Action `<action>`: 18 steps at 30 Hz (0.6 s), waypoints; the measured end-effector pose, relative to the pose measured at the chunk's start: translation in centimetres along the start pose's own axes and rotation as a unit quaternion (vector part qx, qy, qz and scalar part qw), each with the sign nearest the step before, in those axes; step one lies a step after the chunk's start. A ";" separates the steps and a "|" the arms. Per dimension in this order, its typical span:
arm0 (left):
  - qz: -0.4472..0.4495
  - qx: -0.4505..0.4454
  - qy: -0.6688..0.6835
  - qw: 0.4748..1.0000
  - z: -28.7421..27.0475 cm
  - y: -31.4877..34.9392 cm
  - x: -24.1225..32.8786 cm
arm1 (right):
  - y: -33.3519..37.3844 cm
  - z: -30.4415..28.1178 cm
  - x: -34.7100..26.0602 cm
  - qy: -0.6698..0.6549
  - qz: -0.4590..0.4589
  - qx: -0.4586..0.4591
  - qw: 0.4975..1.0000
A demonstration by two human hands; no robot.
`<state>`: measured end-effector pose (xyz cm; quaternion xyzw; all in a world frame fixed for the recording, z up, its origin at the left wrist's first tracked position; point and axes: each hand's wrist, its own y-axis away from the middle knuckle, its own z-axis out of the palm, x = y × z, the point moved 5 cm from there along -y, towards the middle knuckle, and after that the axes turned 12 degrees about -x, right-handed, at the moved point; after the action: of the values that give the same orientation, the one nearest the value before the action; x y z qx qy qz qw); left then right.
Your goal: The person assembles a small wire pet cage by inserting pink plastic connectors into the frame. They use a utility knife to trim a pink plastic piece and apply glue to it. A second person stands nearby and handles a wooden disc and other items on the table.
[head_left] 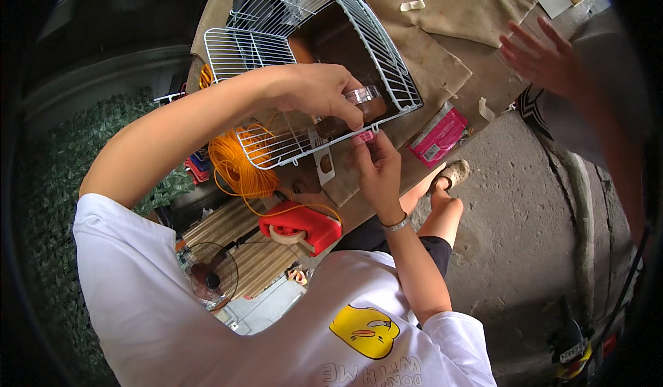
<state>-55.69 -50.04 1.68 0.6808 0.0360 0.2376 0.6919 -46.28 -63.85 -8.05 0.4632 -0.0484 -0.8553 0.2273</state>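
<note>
Left hand [331, 100] grips clear tub [367, 102], right hand [378, 173] pinches pink tag [366, 136] — cage [376, 38] on brown surface [456, 14], grey floor [514, 200] beside.

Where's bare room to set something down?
Brown covering lies bare between the wire cage, pink packet and other person's hand, and right of the white scraps. Crowded: the cage's near side, with left hand, right hand; its near left, with orange twine and red tape dispenser.
</note>
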 end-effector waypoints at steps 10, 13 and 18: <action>0.023 0.003 -0.015 1.000 0.2 0.6 0.9 | 0.1 0.3 0.6 -0.132 0.009 -0.028 0.991; 0.027 0.007 -0.018 0.999 0.2 0.7 1.1 | 0.0 0.2 0.3 -0.110 0.006 -0.017 0.994; 0.026 0.030 -0.045 0.998 0.0 -0.1 -0.2 | 0.3 0.1 -1.2 0.164 -0.108 0.040 0.980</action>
<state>-55.86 -50.16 1.52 0.7116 -0.0056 0.2237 0.6660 -45.67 -63.65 -7.01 0.6086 0.0061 -0.7844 0.1197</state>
